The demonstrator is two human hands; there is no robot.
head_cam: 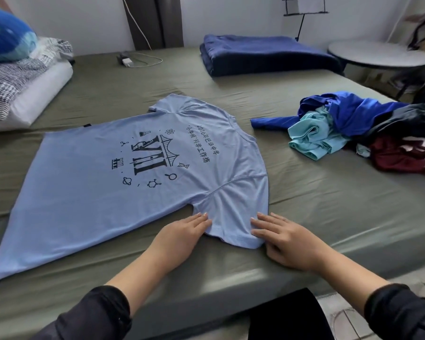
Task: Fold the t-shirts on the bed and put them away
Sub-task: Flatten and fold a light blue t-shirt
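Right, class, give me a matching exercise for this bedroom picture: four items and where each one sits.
Items:
1. light blue t-shirt
2. folded navy blanket
3. pile of unfolded clothes
4. charger

Places:
A. crumpled on the bed's right side
B. far edge, beside the round table
C. spread flat under both hands
D. far edge, near the pillows

Pairs: 1-C, 2-B, 3-A, 4-D

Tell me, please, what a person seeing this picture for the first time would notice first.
First, the light blue t-shirt spread flat across the middle of the bed, dark print facing up. Both hands rest flat on its near sleeve: left hand, right hand. A heap of unfolded clothes lies to the right.
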